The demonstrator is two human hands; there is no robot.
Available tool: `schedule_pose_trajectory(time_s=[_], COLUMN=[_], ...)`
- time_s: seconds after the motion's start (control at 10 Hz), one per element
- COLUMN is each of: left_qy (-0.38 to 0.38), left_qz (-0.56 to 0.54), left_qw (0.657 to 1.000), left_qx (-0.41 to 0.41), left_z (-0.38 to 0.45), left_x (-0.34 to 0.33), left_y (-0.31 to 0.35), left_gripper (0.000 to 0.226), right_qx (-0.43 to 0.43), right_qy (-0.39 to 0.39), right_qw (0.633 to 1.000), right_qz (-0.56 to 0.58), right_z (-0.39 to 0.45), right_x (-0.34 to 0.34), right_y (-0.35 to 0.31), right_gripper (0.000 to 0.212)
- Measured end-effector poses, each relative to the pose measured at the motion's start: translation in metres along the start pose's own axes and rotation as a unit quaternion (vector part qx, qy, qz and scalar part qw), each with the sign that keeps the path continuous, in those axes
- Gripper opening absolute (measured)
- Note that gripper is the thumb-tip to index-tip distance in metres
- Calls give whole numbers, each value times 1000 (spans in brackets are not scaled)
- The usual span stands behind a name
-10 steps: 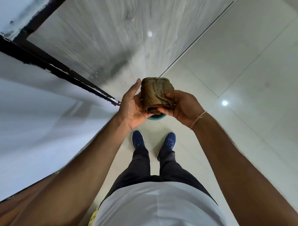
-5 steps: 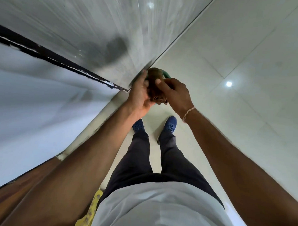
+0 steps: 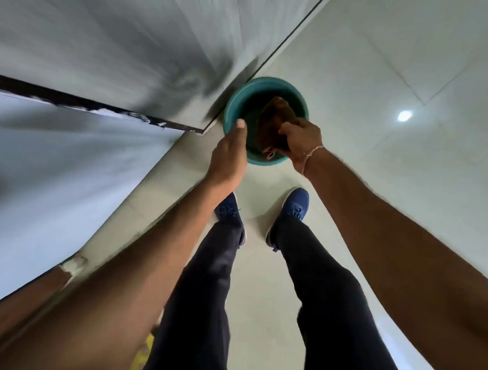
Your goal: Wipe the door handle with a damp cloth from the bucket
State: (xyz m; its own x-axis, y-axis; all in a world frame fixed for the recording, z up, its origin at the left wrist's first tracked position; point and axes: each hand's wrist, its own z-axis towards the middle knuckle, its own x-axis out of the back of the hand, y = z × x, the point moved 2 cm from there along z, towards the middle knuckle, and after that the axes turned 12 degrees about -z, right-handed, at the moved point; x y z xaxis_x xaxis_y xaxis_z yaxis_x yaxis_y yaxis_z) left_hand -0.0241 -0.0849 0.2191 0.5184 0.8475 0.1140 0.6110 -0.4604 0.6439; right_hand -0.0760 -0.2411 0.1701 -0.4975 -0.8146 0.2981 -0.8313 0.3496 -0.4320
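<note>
The brown cloth (image 3: pixel 275 122) hung bunched over the open mouth of the teal bucket (image 3: pixel 302 102), its lower folds down inside the near rim. Whether it touched water could not be told, since the bucket's inside was dark. The right hand (image 3: pixel 302 139) gripped the cloth from the right side, fingers curled tight into the fabric, with a thin thread bracelet (image 3: pixel 312 153) around the wrist. The left hand (image 3: pixel 230 153) was held flat with the fingers pressed together and straight, reaching toward the left edge of the bucket, just beside the cloth but not gripping it; whether its fingertips touched the rim was unclear.

The bucket stood on the pale tiled floor (image 3: pixel 396 65), close against the lower edge of a grey door panel (image 3: pixel 117 39) with a dark strip along its bottom. Nearer the camera, two blue shoes (image 3: pixel 292 212) stood on the floor just short of the bucket, below dark trousers (image 3: pixel 330 300). A ceiling light showed as a bright reflected spot (image 3: pixel 404 115) on the tiles to the right of the bucket.
</note>
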Motion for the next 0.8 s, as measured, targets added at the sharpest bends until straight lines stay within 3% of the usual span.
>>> schedule_pose_trajectory(time_s=[0.1,0.2,0.3,0.5,0.7,0.8], left_qy=[-49,-96,-95,-71,-72,-66], left_qz=[228,353,378,395,393,379], left_qw=[967,920,905,892,886,893], left_qx=[-102,-143,-170,-209,-235,-234], left_z=[53,98,127,161,167,165], left_x=[8,14,15,21,29,28], left_y=[-37,-72,-93,-120,-132,-128], left_gripper=[60,68,70,70,68,68], right_qx=[13,38,115,264,228,224], right_qy=[17,29,58,122,-13,-29], right_qw=[993,974,921,754,717,702], right_qz=[-120,-221,-369,-589,-659,-675], right_z=[86,152,189,244,277,286], right_x=[-31,-60,-77,-111,-133,-135], right_y=[27,38,36,45,76,84], right_gripper=[36,37,42,37,40,39])
